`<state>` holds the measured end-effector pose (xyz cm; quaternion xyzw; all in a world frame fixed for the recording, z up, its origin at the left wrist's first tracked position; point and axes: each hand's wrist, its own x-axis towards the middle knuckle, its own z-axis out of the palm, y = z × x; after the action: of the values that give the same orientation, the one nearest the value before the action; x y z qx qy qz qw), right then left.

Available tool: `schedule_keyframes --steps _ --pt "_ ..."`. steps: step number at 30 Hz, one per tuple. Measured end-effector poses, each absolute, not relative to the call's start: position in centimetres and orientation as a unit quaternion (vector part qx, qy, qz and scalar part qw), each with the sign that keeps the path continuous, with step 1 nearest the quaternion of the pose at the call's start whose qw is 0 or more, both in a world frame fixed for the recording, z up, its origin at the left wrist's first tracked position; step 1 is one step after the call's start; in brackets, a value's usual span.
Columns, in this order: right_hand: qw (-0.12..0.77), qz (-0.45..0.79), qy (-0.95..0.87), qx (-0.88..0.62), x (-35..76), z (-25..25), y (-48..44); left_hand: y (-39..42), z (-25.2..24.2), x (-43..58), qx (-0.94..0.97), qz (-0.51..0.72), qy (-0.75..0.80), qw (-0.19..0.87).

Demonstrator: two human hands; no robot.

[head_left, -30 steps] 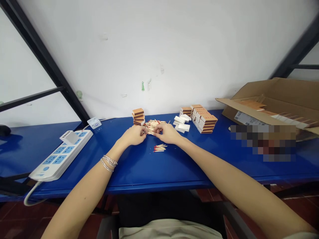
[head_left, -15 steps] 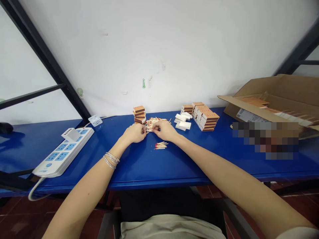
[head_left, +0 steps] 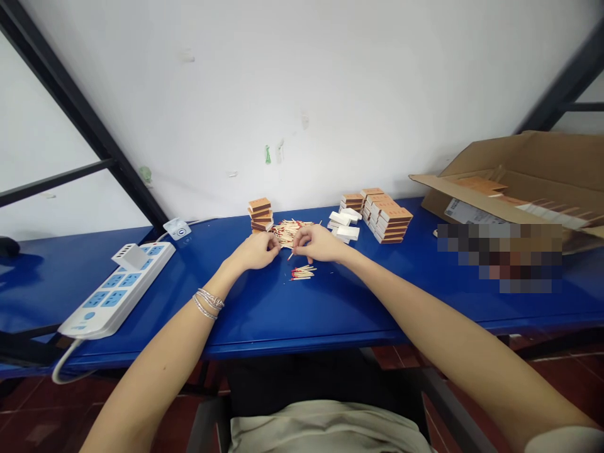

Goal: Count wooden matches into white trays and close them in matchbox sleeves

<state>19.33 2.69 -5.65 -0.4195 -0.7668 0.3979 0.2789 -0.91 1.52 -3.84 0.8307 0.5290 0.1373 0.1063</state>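
Blue table (head_left: 330,308) against a white wall, seen from above the seated person's outstretched arms. The right hand (head_left: 321,244) pinches a single match (head_left: 289,255) between thumb and fingertips, its red head hanging down towards the table. The left hand (head_left: 255,251), with bracelets (head_left: 207,303) on its wrist, is curled closed with its fingertips beside the right; whether it grips any matches cannot be made out. Both hands work at the near side of a heap of matches (head_left: 290,228) lying close to the table's back edge. A small bundle (head_left: 302,272) of matches, laid parallel, rests just in front of the right hand.

Sorting of this kind probably goes best with a light pinch at mid-stick, heads all turned one way, and the left hand steadying the heap.

Left of the heap stands a short stack of matchboxes (head_left: 260,214); to its right lie white trays (head_left: 344,226) and taller rows of boxes (head_left: 385,219). An open carton (head_left: 519,176) occupies the right end and a power strip (head_left: 117,289) the left.
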Motion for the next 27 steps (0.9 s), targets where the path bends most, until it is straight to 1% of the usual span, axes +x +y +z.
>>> schedule_keyframes --steps 3,9,13,16,20,22,27 --pt "0.23 0.445 -0.766 -0.403 19.4 -5.5 2.6 1.6 -4.0 -0.9 0.838 0.146 0.513 0.113" --pt "0.137 0.425 -0.802 -0.396 20.7 -5.0 3.0 1.5 -4.0 -0.5 0.847 0.147 0.484 0.161" --pt "0.097 0.432 -0.808 -0.388 21.4 -4.5 2.8 1.2 -3.9 -0.2 0.848 0.15 0.47 0.192" --pt "0.11 0.372 -0.832 -0.396 21.3 -4.3 2.6 1.1 -4.0 0.0 0.846 0.154 0.462 0.216" --pt "0.184 0.267 -0.858 -0.399 20.9 -4.7 2.7 1.0 -4.2 0.2 0.849 0.161 0.45 0.223" --pt "0.197 0.258 -0.862 -0.39 20.7 -5.0 2.9 1.0 -4.4 0.4 0.849 0.168 0.449 0.222" --pt "0.181 0.273 -0.861 -0.389 20.8 -5.0 2.9 1.2 -4.9 0.5 0.855 0.171 0.44 0.214"
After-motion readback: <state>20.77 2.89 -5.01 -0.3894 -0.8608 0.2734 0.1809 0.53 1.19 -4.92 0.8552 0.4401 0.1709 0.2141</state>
